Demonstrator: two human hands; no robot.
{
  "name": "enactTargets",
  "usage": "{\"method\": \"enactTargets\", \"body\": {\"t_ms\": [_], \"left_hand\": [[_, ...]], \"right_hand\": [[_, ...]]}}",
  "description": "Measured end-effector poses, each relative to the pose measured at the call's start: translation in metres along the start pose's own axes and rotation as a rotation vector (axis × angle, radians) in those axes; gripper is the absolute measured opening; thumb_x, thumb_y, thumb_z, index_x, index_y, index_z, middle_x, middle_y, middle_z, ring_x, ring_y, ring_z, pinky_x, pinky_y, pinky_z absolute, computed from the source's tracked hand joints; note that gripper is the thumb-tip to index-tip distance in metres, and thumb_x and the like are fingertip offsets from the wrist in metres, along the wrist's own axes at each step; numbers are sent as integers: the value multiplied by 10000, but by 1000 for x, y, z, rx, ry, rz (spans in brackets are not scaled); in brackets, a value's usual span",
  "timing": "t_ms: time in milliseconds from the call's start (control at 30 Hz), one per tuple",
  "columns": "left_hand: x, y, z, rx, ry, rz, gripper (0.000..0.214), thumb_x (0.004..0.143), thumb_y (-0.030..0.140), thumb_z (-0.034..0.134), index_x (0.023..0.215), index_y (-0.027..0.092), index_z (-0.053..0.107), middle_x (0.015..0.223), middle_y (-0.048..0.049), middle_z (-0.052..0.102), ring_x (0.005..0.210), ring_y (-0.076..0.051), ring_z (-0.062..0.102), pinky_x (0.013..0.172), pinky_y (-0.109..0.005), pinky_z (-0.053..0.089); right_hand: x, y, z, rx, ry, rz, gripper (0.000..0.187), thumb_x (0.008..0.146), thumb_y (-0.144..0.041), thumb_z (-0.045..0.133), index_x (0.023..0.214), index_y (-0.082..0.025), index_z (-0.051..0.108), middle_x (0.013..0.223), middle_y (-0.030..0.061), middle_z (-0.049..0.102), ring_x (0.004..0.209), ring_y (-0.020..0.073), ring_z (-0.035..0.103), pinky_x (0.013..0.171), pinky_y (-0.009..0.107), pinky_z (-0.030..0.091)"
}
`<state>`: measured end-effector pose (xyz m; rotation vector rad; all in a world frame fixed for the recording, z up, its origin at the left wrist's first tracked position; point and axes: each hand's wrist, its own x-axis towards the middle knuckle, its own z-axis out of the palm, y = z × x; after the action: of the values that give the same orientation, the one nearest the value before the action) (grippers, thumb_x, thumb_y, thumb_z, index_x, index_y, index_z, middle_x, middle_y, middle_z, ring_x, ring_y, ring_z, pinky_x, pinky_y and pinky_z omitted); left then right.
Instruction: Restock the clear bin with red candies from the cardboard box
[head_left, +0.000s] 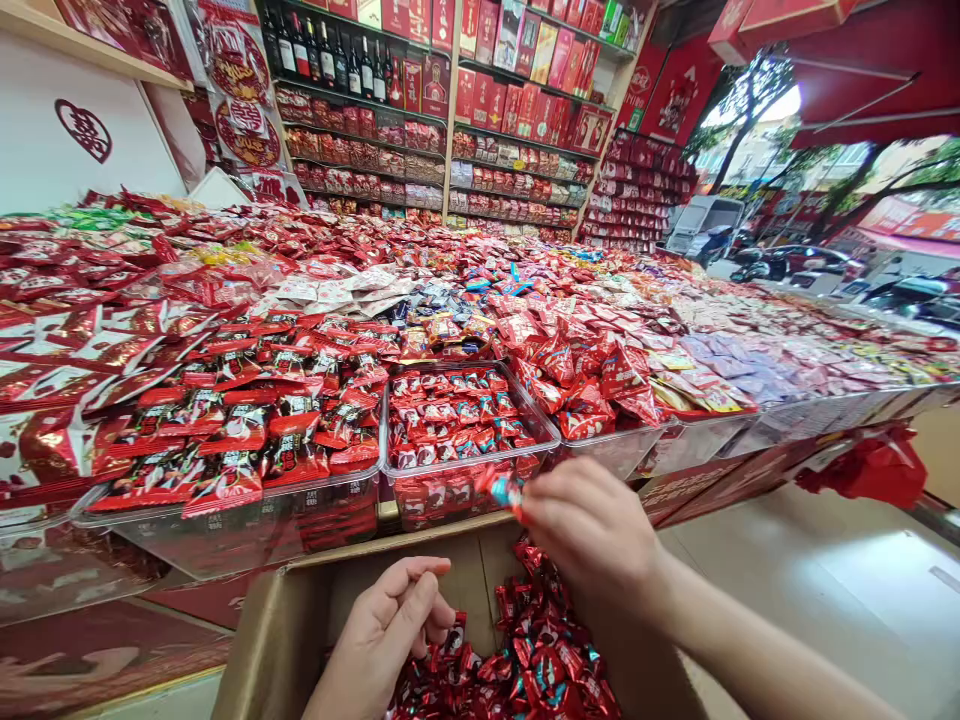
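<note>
My right hand (pixel 592 520) pinches a red, blue and white wrapped candy (pixel 502 490) in its fingertips, just in front of a clear plastic bin (pixel 551 440). Rows of similar small wrapped candies (pixel 457 410) fill that bin. Lower down, my left hand (pixel 394 630) hovers over an open cardboard box (pixel 259 640), its fingers curled and the thumb close to the index finger. Whatever the left fingers may hold is hidden. Loose shiny red candies (pixel 532 650) lie heaped in the box, mostly toward its right side.
Left of the bin stands another tub with larger red and black packets (pixel 247 430). To its right are red pouches (pixel 585 380). Wrapped sweets spread across the long display behind. Shelves hold bottles (pixel 337 60) and red boxes. A red bag (pixel 874 470) hangs at right.
</note>
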<state>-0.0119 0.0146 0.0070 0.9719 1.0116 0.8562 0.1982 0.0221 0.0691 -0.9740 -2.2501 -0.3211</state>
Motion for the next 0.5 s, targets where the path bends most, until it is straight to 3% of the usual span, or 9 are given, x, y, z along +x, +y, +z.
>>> {"method": "enactTargets", "body": {"t_ms": [67,200,333,500], "left_hand": [[0,-1,0,33,12,1,324,678,433,594,854,161,603,550,20,618,500,-93,489,463,-176,337],[1,-6,-2,107,20,16,322,656,453,603,826,179,610,592,17,619,544,-109,512,482,-190,349],[3,-11,-6,195,-52,39,330,680,460,572,856,181,596,632,8,609,596,-125,513,521,-211,362],[5,-17,-6,227,-76,68,306,703,439,544,854,176,585,637,0,606,636,-149,528,593,-243,387]], "right_hand": [[18,23,-8,-145,-11,37,105,781,-124,475,809,-154,572,834,50,601,743,137,466,679,283,380],[47,56,-7,-412,-236,63,199,795,-151,443,637,-143,563,675,53,580,653,138,412,592,254,325],[58,65,4,-536,-418,98,222,796,-171,440,603,-147,548,623,53,564,659,157,400,509,248,256],[59,64,8,-584,-512,143,215,806,-177,416,662,-154,575,680,68,581,695,174,441,503,245,266]]}}
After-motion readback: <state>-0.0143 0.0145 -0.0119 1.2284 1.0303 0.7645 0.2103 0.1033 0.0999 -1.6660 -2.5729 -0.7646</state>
